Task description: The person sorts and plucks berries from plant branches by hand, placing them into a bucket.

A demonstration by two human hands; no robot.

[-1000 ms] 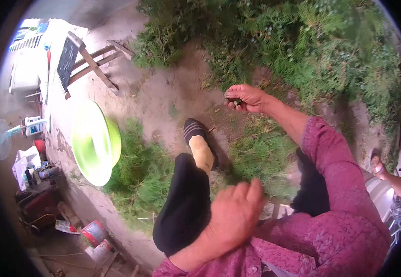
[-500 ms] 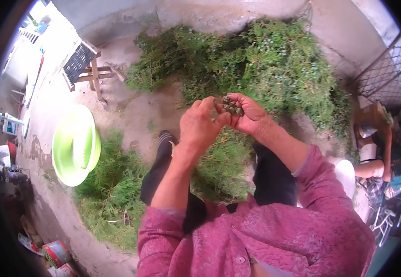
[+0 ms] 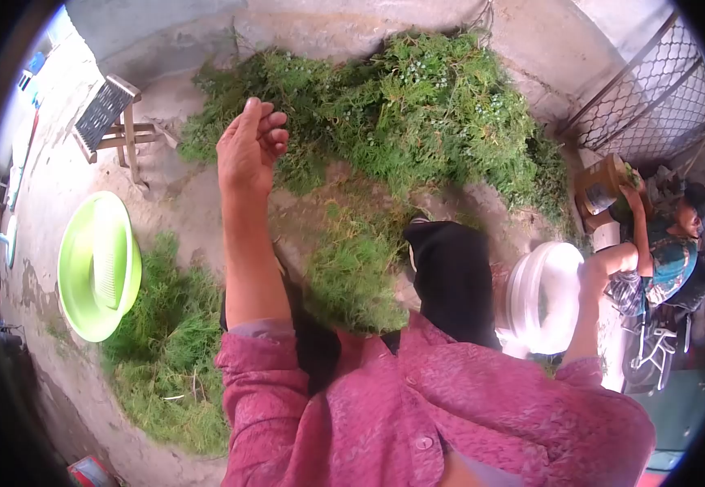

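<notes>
My left hand (image 3: 251,150) is raised in front of the heap of leafy green conifer branches (image 3: 442,105). Its thumb stands out and its fingers curl loosely apart from it, with nothing visible between them. At the right, my right hand (image 3: 594,280) is at the far rim of a white bucket (image 3: 523,296). Its fingers are blurred and cannot be made out, so what they hold is hidden. A smaller patch of green sprigs (image 3: 356,272) lies on the ground between my legs.
A light green basin (image 3: 72,280) with a ribbed panel stands left, beside more cut greenery (image 3: 166,341). A wooden stool (image 3: 129,138) is farther back. Another person (image 3: 669,264) sits at right near a cardboard box (image 3: 600,187), below a wire mesh panel (image 3: 653,89).
My hands were together, the right holding several small greenish-brown cones. They have parted: the left moved up and left, the right went to the bucket. The view shifted right.
</notes>
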